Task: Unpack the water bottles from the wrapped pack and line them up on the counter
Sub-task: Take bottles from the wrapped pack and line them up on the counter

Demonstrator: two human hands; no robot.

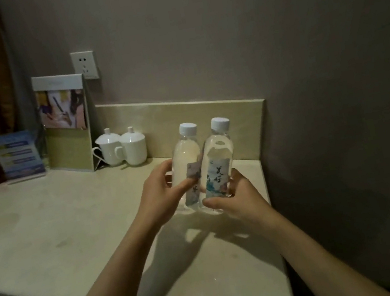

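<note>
Two clear water bottles with white caps stand side by side, touching, near the right end of the beige counter (46, 224). The left bottle (186, 154) has its label turned sideways. The right bottle (219, 151) shows a pale blue label with dark characters. My left hand (163, 194) grips the left bottle's lower half, thumb on the label. My right hand (233, 200) wraps the base of the right bottle. Whether wrap still surrounds them is unclear. Both bottle bases are hidden by my fingers.
Two white lidded cups (121, 147) stand at the back against the low backsplash. A standing menu card (66, 128) and a blue leaflet holder (18, 156) are at the back left. A wall socket (84, 65) is above. The wall runs along the counter's right edge.
</note>
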